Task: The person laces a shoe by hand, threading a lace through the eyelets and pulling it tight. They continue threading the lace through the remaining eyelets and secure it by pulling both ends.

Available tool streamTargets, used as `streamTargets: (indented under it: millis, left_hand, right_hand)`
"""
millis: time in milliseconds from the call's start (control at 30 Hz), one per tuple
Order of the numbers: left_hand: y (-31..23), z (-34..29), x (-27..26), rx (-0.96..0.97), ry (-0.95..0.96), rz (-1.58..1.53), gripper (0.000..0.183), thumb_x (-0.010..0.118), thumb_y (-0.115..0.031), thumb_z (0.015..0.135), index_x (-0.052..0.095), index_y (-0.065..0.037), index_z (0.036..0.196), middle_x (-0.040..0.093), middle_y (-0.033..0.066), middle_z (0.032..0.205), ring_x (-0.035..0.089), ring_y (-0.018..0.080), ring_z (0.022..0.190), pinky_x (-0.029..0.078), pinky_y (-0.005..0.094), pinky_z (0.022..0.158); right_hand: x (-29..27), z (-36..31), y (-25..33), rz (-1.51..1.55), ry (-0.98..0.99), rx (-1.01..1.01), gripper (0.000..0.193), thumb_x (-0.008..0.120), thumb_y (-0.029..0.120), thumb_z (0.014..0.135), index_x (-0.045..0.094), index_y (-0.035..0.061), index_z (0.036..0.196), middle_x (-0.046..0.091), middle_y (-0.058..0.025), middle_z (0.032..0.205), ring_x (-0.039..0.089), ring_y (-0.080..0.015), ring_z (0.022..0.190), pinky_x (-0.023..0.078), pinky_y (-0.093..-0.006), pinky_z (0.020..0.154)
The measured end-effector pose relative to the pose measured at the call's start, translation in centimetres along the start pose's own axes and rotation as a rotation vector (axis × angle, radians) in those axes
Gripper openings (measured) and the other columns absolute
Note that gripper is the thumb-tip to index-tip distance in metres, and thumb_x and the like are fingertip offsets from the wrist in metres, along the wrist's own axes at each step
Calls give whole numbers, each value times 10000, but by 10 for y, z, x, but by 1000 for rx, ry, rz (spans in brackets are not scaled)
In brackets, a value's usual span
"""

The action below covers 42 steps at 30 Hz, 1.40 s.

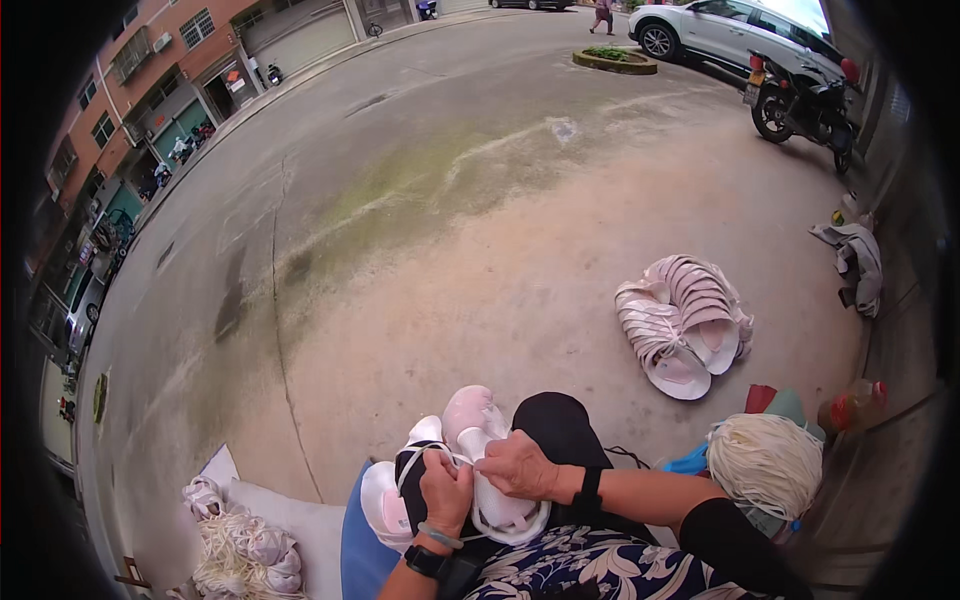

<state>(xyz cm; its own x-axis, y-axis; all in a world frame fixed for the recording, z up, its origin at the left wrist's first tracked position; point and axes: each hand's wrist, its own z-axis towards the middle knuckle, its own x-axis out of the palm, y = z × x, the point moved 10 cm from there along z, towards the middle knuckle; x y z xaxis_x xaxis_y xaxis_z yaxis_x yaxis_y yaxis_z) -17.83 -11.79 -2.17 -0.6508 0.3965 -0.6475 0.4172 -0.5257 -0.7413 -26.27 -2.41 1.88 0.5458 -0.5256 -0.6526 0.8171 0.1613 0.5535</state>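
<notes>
On my lap rest pink-and-white shoe uppers point(472, 412). My left hand point(446, 492), with a bracelet and a dark watch at its wrist, pinches a white shoelace point(436, 447) beside the nearest upper. Over that upper, my right hand point(518, 467) has its fingers closed on the same lace; the fingertips are partly hidden. Another upper point(384, 500), pale with a pink lining, lies against my left thigh, left of the left hand. The eyelets under the hands are too small to make out.
Nested uppers point(684, 325) stand in a stack on the concrete at right. Nearer, a bundle of cream laces point(765, 465) sits beside a bottle point(858, 405). More laced uppers point(245, 555) lie on a pale sheet at lower left. A motorcycle point(800, 108) is parked far right.
</notes>
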Motion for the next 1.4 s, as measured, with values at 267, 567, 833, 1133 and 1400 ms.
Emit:
streamTargets:
  millis: [267,567,833,1133,1400]
  left_hand:
    - [-8,-6,5,171,112,36,129,600,-93,778,611,-27,889,577,137,618,591,309,558,461,373,516]
    - [-24,-20,11,78,383,90,208,595,-204,803,544,-11,861,582,168,689,592,352,662,455,417,576]
    - [-21,-26,19,145,493,195,312,610,-216,776,482,-11,973,596,197,772,591,388,752,463,463,650]
    - [-8,-21,29,105,446,405,175,531,-162,793,490,-2,851,602,231,710,593,415,685,453,513,626]
    - [-5,-16,25,140,395,436,142,519,-154,780,521,-13,769,596,231,669,589,425,664,453,521,625]
  right_hand:
    - [24,-11,2,-47,105,-62,144,600,132,712,593,159,854,520,-20,708,541,-224,666,373,-376,613]
    - [37,-14,-4,-39,211,-10,141,586,146,724,560,97,854,550,-56,764,570,-247,742,403,-380,645]
    - [39,-14,-10,-51,177,80,132,595,172,729,566,88,828,559,-83,741,577,-277,707,423,-379,631]
    - [45,-14,-15,-55,141,182,103,566,192,768,578,92,789,604,-82,732,600,-274,697,388,-408,659]
    - [55,-12,-26,-83,248,309,133,605,257,757,575,128,770,621,-52,716,609,-239,698,337,-419,677]
